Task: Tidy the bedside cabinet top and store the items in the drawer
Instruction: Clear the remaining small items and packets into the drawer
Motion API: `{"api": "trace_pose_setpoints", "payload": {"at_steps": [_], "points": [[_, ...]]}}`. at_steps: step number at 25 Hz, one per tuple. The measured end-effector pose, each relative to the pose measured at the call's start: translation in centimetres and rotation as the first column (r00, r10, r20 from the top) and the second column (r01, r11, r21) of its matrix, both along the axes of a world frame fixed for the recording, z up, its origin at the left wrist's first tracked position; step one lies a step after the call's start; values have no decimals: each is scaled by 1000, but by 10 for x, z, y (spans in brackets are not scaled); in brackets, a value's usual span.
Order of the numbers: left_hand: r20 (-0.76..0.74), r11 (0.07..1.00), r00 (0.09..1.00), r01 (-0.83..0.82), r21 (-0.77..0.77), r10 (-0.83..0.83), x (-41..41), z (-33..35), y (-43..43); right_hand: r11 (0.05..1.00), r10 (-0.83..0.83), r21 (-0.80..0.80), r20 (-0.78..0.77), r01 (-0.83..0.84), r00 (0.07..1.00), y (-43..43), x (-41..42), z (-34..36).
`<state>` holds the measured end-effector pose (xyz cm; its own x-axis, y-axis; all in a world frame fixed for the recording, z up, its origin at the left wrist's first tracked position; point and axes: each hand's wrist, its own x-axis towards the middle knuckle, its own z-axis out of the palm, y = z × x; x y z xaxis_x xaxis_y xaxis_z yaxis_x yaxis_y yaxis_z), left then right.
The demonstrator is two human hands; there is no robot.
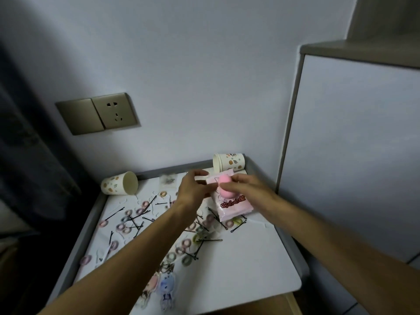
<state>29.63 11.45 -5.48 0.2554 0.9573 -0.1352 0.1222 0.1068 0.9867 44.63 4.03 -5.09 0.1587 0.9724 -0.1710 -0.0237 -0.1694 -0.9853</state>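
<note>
Above the back of the white cabinet top (250,258), both my hands hold a pink plastic packet (234,206). My left hand (194,189) pinches the packet's upper left edge. My right hand (246,186) grips a pink egg-shaped sponge (226,187) against the packet's top. Two patterned paper cups lie tipped over: one at the back left (119,184), one at the back right corner (229,162). Several black hairpins (136,220) and small hair rings (186,243) are strewn across the top. No drawer is in view.
Flat cartoon-figure charms (167,287) lie at the front edge beside my left forearm. A raised grey rim (286,226) runs round the top. A wall socket (98,113) sits at the upper left, a tall white cupboard (352,144) stands at the right, and dark fabric hangs at the left.
</note>
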Motion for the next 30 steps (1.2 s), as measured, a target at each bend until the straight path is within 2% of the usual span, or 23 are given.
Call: {"api": "trace_pose_setpoints", "payload": {"at_steps": [2, 4, 6, 8, 10, 12, 14, 16, 18, 21, 24, 30], "points": [[-3, 999, 999, -47, -5, 47, -19, 3, 6, 999, -51, 8, 30, 51, 998, 4, -7, 9], [-233, 988, 964, -99, 116, 124, -40, 0, 21, 994, -110, 14, 76, 110, 991, 8, -7, 14], [-469, 972, 862, -100, 214, 192, -60, -2, 36, 992, -126, 18, 99, 124, 987, 10, -6, 14], [-598, 966, 777, -52, 254, 199, -75, -4, 44, 993, -115, 7, 122, 115, 986, 8, -8, 9], [-698, 956, 705, 99, 276, 129, -88, 0, 38, 996, -91, -6, 159, 93, 983, 2, -14, 1], [-826, 924, 563, 303, 232, 23, -101, 7, 13, 998, -64, -8, 188, 67, 980, -7, -23, -4], [-923, 899, 385, 406, 164, -5, -122, 9, -26, 999, -47, -9, 199, 50, 979, -19, -40, -8], [-970, 892, 236, 426, 153, 54, -133, 1, -61, 999, -45, -16, 195, 49, 980, -31, -52, -10], [-987, 913, 114, 378, 152, 117, -141, -6, -97, 999, -21, -38, 201, 29, 979, -48, -67, -11], [-989, 953, 86, 271, 139, 120, -139, -20, -132, 998, 10, -69, 205, 5, 979, -76, -84, -14], [-989, 957, 93, 257, 134, 113, -131, -28, -141, 998, -1, -67, 198, 14, 980, -99, -94, -16], [-974, 985, 225, 163, 63, 25, -124, -21, -129, 996, -10, -88, 146, 23, 989, -134, -100, -21]]}}
